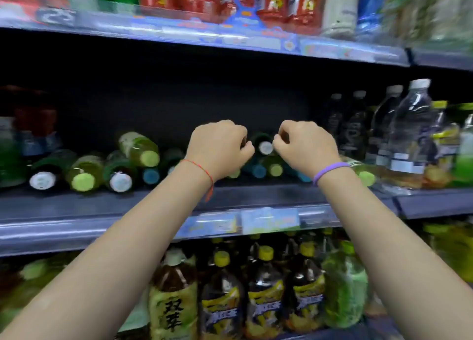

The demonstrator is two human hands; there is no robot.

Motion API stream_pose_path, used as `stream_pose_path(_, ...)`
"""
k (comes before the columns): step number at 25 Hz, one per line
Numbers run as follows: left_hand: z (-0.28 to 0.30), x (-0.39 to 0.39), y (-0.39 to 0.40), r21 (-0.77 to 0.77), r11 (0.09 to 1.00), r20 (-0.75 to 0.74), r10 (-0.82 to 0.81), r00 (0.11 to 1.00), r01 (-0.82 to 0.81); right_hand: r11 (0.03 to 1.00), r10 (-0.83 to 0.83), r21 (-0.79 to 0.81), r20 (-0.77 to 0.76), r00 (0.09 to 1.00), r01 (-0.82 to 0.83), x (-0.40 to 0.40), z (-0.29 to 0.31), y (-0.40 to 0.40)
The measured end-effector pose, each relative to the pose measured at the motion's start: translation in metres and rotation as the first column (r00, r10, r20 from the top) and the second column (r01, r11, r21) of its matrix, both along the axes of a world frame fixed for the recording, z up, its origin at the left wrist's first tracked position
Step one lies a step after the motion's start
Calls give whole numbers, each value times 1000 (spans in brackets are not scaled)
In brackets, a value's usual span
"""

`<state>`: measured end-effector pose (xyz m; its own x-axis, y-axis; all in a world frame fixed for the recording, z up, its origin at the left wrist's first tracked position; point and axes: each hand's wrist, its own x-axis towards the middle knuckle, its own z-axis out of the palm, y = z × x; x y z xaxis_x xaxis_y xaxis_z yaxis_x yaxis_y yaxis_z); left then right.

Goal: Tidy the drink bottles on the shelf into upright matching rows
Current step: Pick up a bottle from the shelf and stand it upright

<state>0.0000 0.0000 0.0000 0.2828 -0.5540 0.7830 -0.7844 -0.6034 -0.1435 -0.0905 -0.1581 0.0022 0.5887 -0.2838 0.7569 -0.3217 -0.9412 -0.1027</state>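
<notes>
Middle shelf (pixel 102 206): drink bottles lie on their sides in a loose heap, caps toward the viewer, long axes running front-to-back into the shelf. None of this group stands upright yet.

Left hand (pixel 220 147) and right hand (pixel 305 145) are both raised to the heap, knuckles up, fingers curled under and narrow. Between them sits a dark green bottle with a white cap (pixel 265 146), top of the pile, cap end facing out.

- Right hand: thumb and forefinger tips sit just beside that cap, on its right; contact looks likely but blur prevents confirming a pinch.
- Left hand: fingers are curled over something dark at the cap's left; cannot tell whether it grips a bottle.

Key relation: the bottle lies directly between the two hands, roughly level with the fingers, axis pointing away from the person. The right hand is nearer the cap.

Judgement: the next move needs the cap end pulled out and swung upward to stand the bottle.

Upright clear bottles (pixel 409 134) stand to the right.
</notes>
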Motion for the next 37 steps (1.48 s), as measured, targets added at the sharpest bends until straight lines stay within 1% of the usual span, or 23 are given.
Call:
stream_pose_path(3, -6, -28, -64, 46, 998, -79, -33, 996, 37, 998, -43, -62, -153, 987, 33, -27, -3, -64)
stream_pose_path(5, -17, -48, -107, 67, 996, -136, -57, 989, 66, 999, -37, -47, -254, 966, 26, -47, -6, -105)
stream_pose_path(8, -28, -66, -148, 124, 986, -215, -83, 973, 112, 1000, -23, -16, -366, 930, 18, -66, -8, -149)
stream_pose_path(9, -31, -71, -160, 141, 985, -232, -68, 970, 102, 1000, -17, -10, -412, 911, 15, -69, -10, -160)
stream_pose_path(11, -35, -81, -182, 199, 979, -232, 17, 973, 31, 1000, 11, 12, -519, 855, -6, -75, -18, -174)
stream_pose_path(13, -41, -87, -199, 225, 974, -211, 72, 975, -23, 998, 53, 9, -560, 827, -57, -77, -27, -179)
stream_pose_path(16, -47, -86, -210, 197, 976, -199, 132, 971, -92, 996, 59, -27, -474, 879, -82, -82, -35, -180)
stream_pose_path(19, -51, -84, -212, 167, 979, -182, 149, 972, -119, 993, 75, -61, -373, 925, -105, -83, -39, -182)
stream_pose_path(22, -55, -82, -210, 127, 986, -201, 133, 970, -109, 992, 105, -48, -147, 984, -113, -78, -31, -185)
stream_pose_path(24, -51, -82, -209, 118, 988, -232, 123, 965, -98, 991, 129, -36, -11, 992, -129, -73, -18, -188)
stream_pose_path(25, -47, -81, -209, 80, 993, -262, 104, 959, -86, 990, 140, -40, 29, 990, -139, -70, -11, -189)
stream_pose_path(26, -41, -81, -210, 10, 998, -310, 63, 949, -62, 989, 144, -51, 50, 988, -142, -67, -5, -190)
stream_pose_path(28, -29, -75, -216, -181, 983, -391, -70, 918, -2, 987, 133, -99, 86, 987, -125, -63, 6, -188)
stream_pose_path(30, -17, -71, -228, -321, 944, -468, -232, 853, 80, 982, 94, -174, 145, 985, -68, -62, 20, -184)
stream_pose_path(32, -10, -71, -241, -401, 899, -559, -393, 730, 177, 975, 50, -224, 178, 983, -9, -62, 36, -181)
stream_pose_path(35, -10, -76, -260, -434, 860, -681, -507, 528, 266, 983, -1, -184, 96, 995, 19, -60, 60, -186)
stream_pose_path(36, -12, -75, -267, -458, 843, -694, -537, 479, 282, 987, -8, -160, 75, 997, 20, -58, 65, -189)
stream_pose_path(37, -15, -74, -272, -484, 827, -692, -562, 454, 286, 991, -13, -135, 60, 998, 21, -57, 67, -192)
